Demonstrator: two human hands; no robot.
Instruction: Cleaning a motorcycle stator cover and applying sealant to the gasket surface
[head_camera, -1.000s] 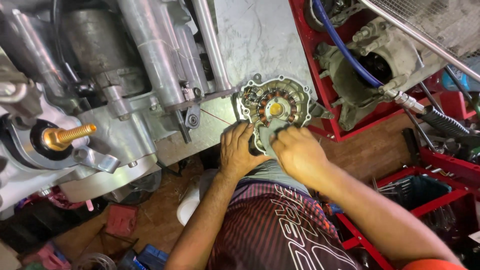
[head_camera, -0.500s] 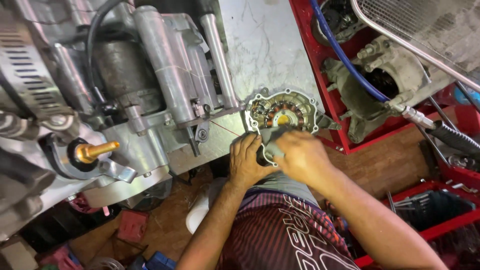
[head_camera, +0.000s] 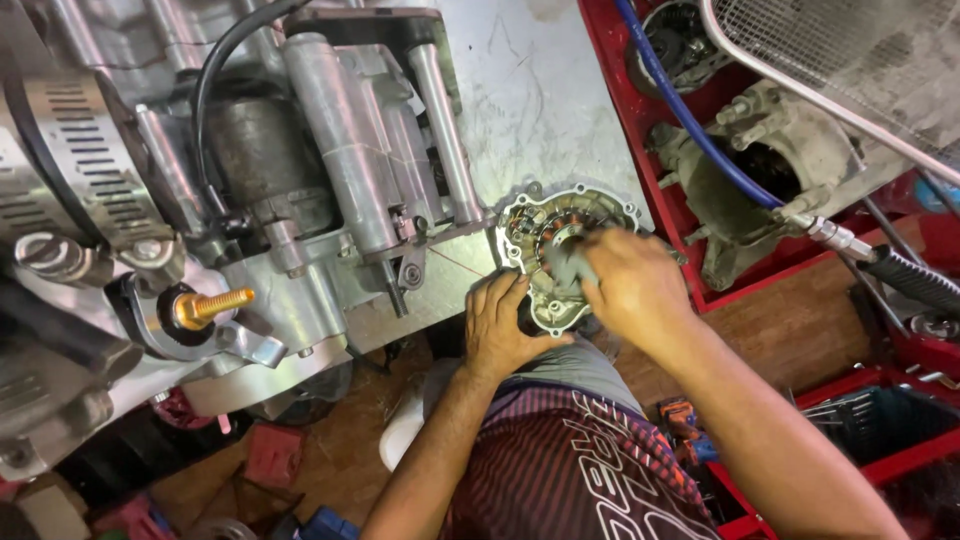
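1. Grey metal makes up the round cover (head_camera: 560, 255) we are working on; it carries a ring of copper coils inside and lies at the near edge of the pale, scratched surface (head_camera: 540, 90).
2. Our left hand (head_camera: 500, 325) sits at the cover's near left rim, fingers curled round its edge and holding it there.
3. Our right hand (head_camera: 630, 285) lies over the right half of the cover, fingers bent and closed on a dark grey piece (head_camera: 572, 268) at its middle; we cannot tell what that piece is.
4. Just left of the cover, a big silver engine (head_camera: 300, 220) fills the left part of the surface, its bright tubes running away from us.
5. A brass-coloured bolt (head_camera: 213, 306) sticks out of the engine's near left side, well apart from our hands.
6. A black cable (head_camera: 215, 90) loops over the top of the engine.
7. Beyond the right edge of the surface stands a red tray (head_camera: 745, 285) holding a dirty grey casing (head_camera: 745, 175).
8. A blue hose (head_camera: 690, 120) runs across that casing towards a metal fitting on the right.
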